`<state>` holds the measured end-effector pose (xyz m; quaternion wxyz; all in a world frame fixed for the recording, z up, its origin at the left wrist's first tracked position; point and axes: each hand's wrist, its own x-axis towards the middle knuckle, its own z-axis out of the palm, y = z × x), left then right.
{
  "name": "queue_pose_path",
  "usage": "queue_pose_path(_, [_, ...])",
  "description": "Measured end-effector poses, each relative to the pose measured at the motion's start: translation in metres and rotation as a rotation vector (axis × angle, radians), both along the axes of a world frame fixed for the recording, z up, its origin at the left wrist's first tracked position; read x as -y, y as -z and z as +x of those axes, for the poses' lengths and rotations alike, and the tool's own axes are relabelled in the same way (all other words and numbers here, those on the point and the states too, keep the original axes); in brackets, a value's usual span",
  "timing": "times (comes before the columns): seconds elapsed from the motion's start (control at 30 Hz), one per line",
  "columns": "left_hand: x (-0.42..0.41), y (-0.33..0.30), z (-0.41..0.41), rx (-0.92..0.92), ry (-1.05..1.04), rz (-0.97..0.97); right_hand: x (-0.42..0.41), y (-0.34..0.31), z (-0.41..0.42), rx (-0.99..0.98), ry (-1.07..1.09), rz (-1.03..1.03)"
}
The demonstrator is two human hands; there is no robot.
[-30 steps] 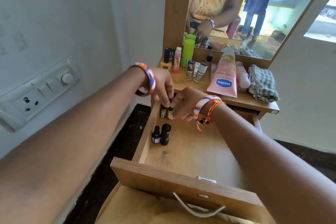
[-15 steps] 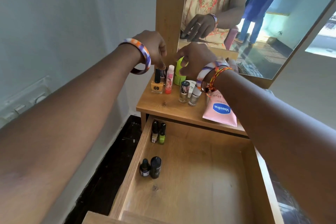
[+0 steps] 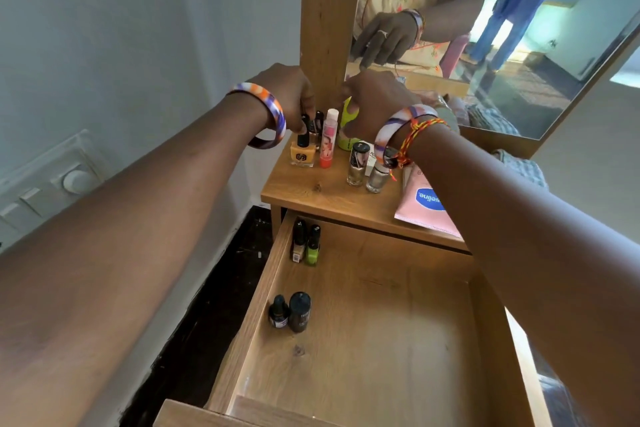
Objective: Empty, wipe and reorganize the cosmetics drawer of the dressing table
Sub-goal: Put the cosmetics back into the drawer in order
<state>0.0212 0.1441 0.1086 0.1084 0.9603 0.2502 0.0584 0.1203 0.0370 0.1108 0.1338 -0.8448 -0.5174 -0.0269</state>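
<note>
Both arms reach forward over the open drawer (image 3: 381, 340) to the dressing table top (image 3: 329, 194). The left hand (image 3: 284, 94) curls its fingers down onto the black cap of a yellow nail polish bottle (image 3: 303, 152), pinching it. The right hand (image 3: 374, 104) wraps round a lime-green bottle (image 3: 346, 125). Inside the drawer, against its left wall, stand a beige and a green nail polish bottle (image 3: 313, 246) at the back, and two dark bottles (image 3: 291, 312) nearer the front.

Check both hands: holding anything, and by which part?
Left hand pinches the black cap of the yellow nail polish bottle. Right hand curls round the green bottle near its top; full contact is hidden.
</note>
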Motion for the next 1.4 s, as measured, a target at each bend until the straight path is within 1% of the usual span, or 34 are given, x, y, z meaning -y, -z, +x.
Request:
queue_pose_path(0.2, [-0.004, -0.01, -0.007, -0.025, -0.002, -0.002, 0.013, -0.018, 0.017, -0.028, 0.032, 0.014])
queue_pose_path(0.33, [0.0, -0.032, -0.012, 0.061, 0.007, -0.025, 0.017, -0.026, 0.027, -0.025, 0.076, 0.056])
queue_pose_path(0.5, [0.008, -0.054, -0.005, 0.197, -0.018, -0.028, 0.014, -0.031, 0.036, -0.022, 0.087, 0.049])
queue_pose_path(0.6, [0.013, -0.058, 0.002, 0.234, -0.032, -0.027, 0.013, -0.034, 0.041, -0.012, 0.102, 0.043])
queue_pose_path(0.7, [0.016, -0.062, 0.008, 0.238, -0.034, -0.034, 0.014, -0.036, 0.044, 0.005, 0.099, 0.019])
queue_pose_path(0.77, [0.016, -0.065, 0.01, 0.243, -0.034, -0.035, 0.013, -0.036, 0.043, 0.0, 0.095, 0.04])
queue_pose_path(0.87, [0.015, -0.07, 0.011, 0.262, -0.053, -0.016, 0.007, -0.032, 0.035, -0.039, -0.001, 0.073])
queue_pose_path(0.97, [0.012, -0.075, 0.011, 0.305, -0.091, -0.004, -0.003, -0.027, 0.027, -0.023, -0.086, 0.024])
queue_pose_path(1.17, [0.001, -0.075, 0.009, 0.406, -0.182, 0.014, -0.026, -0.015, 0.021, 0.016, -0.084, -0.134])
queue_pose_path(1.4, [-0.009, -0.067, 0.007, 0.434, -0.221, 0.016, -0.037, -0.006, 0.024, 0.014, -0.057, -0.136])
